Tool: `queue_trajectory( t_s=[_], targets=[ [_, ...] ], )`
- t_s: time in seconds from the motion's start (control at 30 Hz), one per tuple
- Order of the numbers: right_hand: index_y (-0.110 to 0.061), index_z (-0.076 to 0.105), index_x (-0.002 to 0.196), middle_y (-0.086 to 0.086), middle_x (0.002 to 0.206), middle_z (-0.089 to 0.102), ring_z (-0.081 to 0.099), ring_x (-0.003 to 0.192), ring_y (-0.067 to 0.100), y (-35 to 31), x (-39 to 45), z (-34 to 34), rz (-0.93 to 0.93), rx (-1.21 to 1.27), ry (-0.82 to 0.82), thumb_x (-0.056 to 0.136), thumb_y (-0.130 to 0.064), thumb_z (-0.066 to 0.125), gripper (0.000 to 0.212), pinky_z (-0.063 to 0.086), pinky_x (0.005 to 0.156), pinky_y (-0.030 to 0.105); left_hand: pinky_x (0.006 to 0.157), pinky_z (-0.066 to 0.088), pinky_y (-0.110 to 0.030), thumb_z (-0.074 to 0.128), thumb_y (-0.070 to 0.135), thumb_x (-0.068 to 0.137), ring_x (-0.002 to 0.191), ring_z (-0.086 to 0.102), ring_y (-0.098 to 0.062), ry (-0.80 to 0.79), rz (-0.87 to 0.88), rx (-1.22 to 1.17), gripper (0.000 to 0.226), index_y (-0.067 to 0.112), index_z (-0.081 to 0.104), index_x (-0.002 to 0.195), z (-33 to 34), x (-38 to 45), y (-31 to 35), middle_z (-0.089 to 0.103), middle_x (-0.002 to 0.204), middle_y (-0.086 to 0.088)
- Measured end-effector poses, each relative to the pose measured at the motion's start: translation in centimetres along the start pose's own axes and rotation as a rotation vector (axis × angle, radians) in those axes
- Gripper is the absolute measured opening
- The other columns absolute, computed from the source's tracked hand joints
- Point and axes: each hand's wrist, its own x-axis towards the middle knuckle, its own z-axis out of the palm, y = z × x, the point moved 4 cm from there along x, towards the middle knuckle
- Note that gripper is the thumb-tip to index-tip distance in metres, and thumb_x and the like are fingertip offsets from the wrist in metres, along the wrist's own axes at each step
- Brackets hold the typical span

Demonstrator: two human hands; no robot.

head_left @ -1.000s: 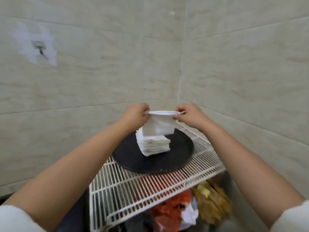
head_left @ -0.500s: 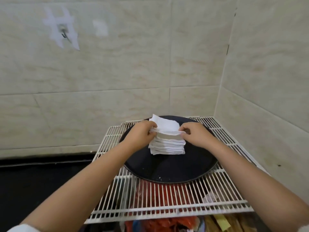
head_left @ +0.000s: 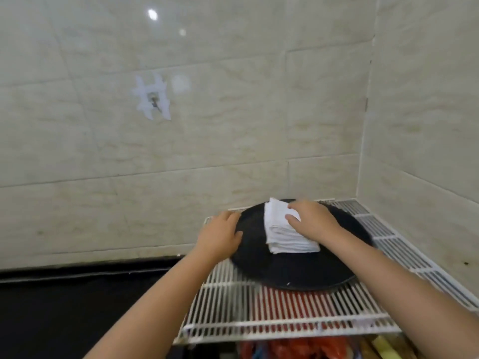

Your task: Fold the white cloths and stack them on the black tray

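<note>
While the right hand (head_left: 315, 221) lies palm-down on top of the stack of folded white cloths (head_left: 282, 233), its fingers spread and fairly straight, its grip is loose: it presses on the top cloth rather than curling round it. That stack sits on the round black tray (head_left: 298, 270), a little toward the tray's far side, with its layered edges showing at the near face. The tray itself rests on a white wire rack shelf (head_left: 285, 317) that fits into the corner of the room.

At the tray's left rim the left hand (head_left: 220, 235) rests with fingers relaxed and nearly straight, the fingertips touching or just over the rim; motion blur makes it hard to say whether the thumb hooks the edge, but it appears to hold nothing. Both forearms reach in from the bottom of the view, bare to the frame's edge.

Behind the shelf stands a wall of pale beige marbled tiles (head_left: 233, 141), and a second tiled wall meets it on the right. On the back wall a small metal hook (head_left: 153, 101) is fixed amid white tape-like patches. Below the wire shelf, red plastic bags (head_left: 305, 345) show through and under the bars, with some yellowish items at the lower right. Left of the shelf lies a dark black surface (head_left: 77, 312).
</note>
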Motion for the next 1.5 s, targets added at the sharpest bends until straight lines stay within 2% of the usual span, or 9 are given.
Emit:
queue_trajectory(
  t_s=[0.13,0.27,0.4,0.6,0.8,0.97,1.17,1.33,1.5],
  targets=[
    [-0.013,0.048,0.129,0.010,0.137,0.049,0.043,0.126,0.032,-12.3,0.3,0.8,-0.160,0.004,-0.020,0.093,-0.040,0.041,0.045,0.039,0.102,0.044,0.113,0.025,-0.043,0.039,0.037,0.096,0.142,0.019,-0.026,0.017,-0.159,0.116,0.053,0.017,0.026,0.143,-4.3,-5.8,-8.4,0.024,0.152,-0.008],
    [-0.022,0.027,0.142,0.001,0.153,0.022,0.013,0.142,0.032,-26.8,-1.1,3.3,-0.235,0.037,-0.105,0.093,-0.051,0.031,0.056,0.018,0.111,0.057,0.115,0.020,-0.048,0.036,0.045,0.096,0.145,0.008,-0.028,0.000,-0.349,0.221,0.058,0.020,0.019,0.145,-8.3,-14.8,-18.8,0.014,0.156,-0.006],
    [-0.027,0.015,0.146,0.001,0.158,0.004,-0.003,0.145,0.031,-41.0,-3.9,7.2,-0.347,0.106,-0.192,0.093,-0.055,0.027,0.061,0.005,0.114,0.059,0.114,0.016,-0.051,0.033,0.046,0.096,0.145,0.006,-0.027,-0.023,-0.573,0.266,0.058,0.020,0.020,0.146,-11.0,-26.1,-29.2,0.013,0.156,-0.007],
    [-0.029,0.008,0.147,0.002,0.158,0.000,-0.006,0.145,0.030,-60.1,-8.6,13.7,-0.651,0.077,-0.276,0.092,-0.057,0.027,0.064,0.001,0.113,0.059,0.114,0.018,-0.052,0.032,0.046,0.096,0.144,0.009,-0.028,-0.018,-0.910,0.286,0.057,0.017,0.022,0.145,-13.4,-42.0,-42.3,0.018,0.154,-0.009],
    [-0.026,0.009,0.147,0.003,0.158,0.001,-0.005,0.145,0.029,-76.5,-12.1,19.7,-0.899,0.098,-0.355,0.093,-0.056,0.027,0.065,0.003,0.114,0.057,0.115,0.013,-0.051,0.030,0.046,0.097,0.146,0.004,-0.028,-0.053,-1.163,0.283,0.058,0.017,0.018,0.146,-14.1,-52.8,-52.3,0.013,0.156,-0.009],
    [-0.025,0.012,0.147,0.003,0.158,0.002,-0.005,0.145,0.029,-88.7,-11.1,25.3,-1.003,0.136,-0.409,0.093,-0.055,0.028,0.064,0.004,0.115,0.057,0.115,0.013,-0.051,0.030,0.045,0.097,0.146,0.003,-0.027,-0.071,-1.256,0.298,0.057,0.017,0.018,0.146,-14.2,-57.0,-62.6,0.013,0.156,-0.010],
    [-0.025,0.018,0.145,0.003,0.157,0.010,0.001,0.145,0.029,-102.5,-4.1,30.7,-1.045,0.190,-0.388,0.093,-0.054,0.030,0.061,0.009,0.113,0.057,0.115,0.016,-0.051,0.033,0.044,0.096,0.144,0.010,-0.026,-0.086,-1.297,0.334,0.055,0.017,0.024,0.144,-15.8,-57.9,-77.5,0.022,0.153,-0.010],
    [-0.024,0.020,0.144,0.002,0.155,0.016,0.009,0.143,0.029,-110.2,0.1,36.2,-1.019,0.190,-0.461,0.093,-0.053,0.030,0.060,0.015,0.113,0.058,0.116,0.012,-0.050,0.032,0.043,0.097,0.146,0.004,-0.027,-0.156,-1.328,0.266,0.057,0.017,0.019,0.146,-14.6,-59.2,-87.5,0.014,0.156,-0.009],
    [-0.023,0.017,0.145,0.002,0.157,0.010,0.003,0.145,0.030,-115.0,3.6,42.8,-0.924,0.123,-0.553,0.094,-0.052,0.030,0.060,0.011,0.113,0.056,0.116,0.013,-0.050,0.032,0.043,0.097,0.146,0.004,-0.027,-0.186,-1.286,0.212,0.057,0.017,0.019,0.146,-12.3,-58.6,-97.7,0.014,0.156,-0.010]
  ],
)
